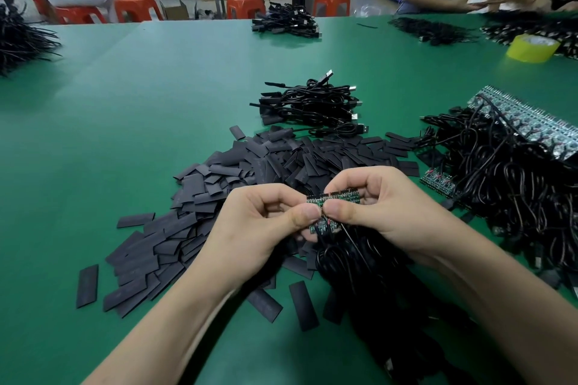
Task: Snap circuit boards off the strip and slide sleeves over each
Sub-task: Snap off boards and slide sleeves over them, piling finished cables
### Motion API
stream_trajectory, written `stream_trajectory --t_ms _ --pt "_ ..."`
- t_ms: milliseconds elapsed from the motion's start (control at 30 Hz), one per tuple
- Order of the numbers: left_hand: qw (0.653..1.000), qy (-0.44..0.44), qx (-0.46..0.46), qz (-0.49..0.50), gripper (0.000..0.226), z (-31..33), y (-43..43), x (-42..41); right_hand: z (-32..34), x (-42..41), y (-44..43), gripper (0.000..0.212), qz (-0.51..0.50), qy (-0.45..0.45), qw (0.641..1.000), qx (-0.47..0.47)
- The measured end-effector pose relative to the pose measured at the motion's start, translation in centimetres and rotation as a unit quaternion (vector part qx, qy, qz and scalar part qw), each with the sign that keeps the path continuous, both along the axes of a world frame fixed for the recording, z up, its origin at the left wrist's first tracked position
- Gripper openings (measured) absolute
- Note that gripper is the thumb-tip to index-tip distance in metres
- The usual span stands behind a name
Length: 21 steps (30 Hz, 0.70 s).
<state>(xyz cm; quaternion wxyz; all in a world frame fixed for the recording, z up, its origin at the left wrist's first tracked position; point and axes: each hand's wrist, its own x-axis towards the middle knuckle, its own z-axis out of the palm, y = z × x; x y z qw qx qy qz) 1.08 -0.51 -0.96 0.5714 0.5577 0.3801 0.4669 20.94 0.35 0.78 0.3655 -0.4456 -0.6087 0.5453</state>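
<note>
Two bare hands meet above the green surface (125,109), the forearms coming in from the near edge and converging. The left hand (259,225) and the right hand (378,209) both pinch a strip of small green circuit boards (336,199), held level and broadside to the camera. The thumbs press tip to tip on the near face of the strip, while the fingers of each hand are curled behind it; both wrists are bent slightly inward. So each grip is clenched on the strip, one on either side of its middle.

Thin black wires run down from the lower edge of the strip into a tangle of black cables (366,272) directly beneath the grip. Behind and to the left of the grip spreads a loose heap of flat black sleeves (219,184), some scattered singly nearer the person. Beyond the grip lies a coiled bundle of black USB cables (312,103). To the right of the grip sits a large pile of wired board strips (513,166), and far beyond that a yellow roll of tape (531,48).
</note>
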Motion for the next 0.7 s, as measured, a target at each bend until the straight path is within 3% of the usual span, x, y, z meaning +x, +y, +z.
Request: stream_trajectory --t_ms 200,333,500,600,700 --pt "0.999 -0.024 -0.009 -0.021 0.014 0.3 -0.2 -0.1 -0.3 -0.2 0.0 0.016 0.037 0.082 0.995 -0.042" --pt "1.0 -0.015 0.001 -0.005 0.014 0.6 -0.2 -0.1 0.4 1.0 0.2 0.01 0.037 0.08 0.995 -0.054" --pt "1.0 0.0 0.029 0.012 0.006 0.5 -0.2 -0.1 2.3 5.1 1.0 0.014 0.044 -0.151 0.987 -0.001" --pt "0.997 0.038 0.065 0.027 0.014 0.3 -0.1 -0.1 2.4 6.6 1.5 0.008 0.023 -0.318 0.947 0.036" --pt "0.994 0.053 0.082 0.051 0.016 0.0 0.0 -0.1 1.8 5.7 1.5 0.011 -0.049 -0.38 0.906 0.181"
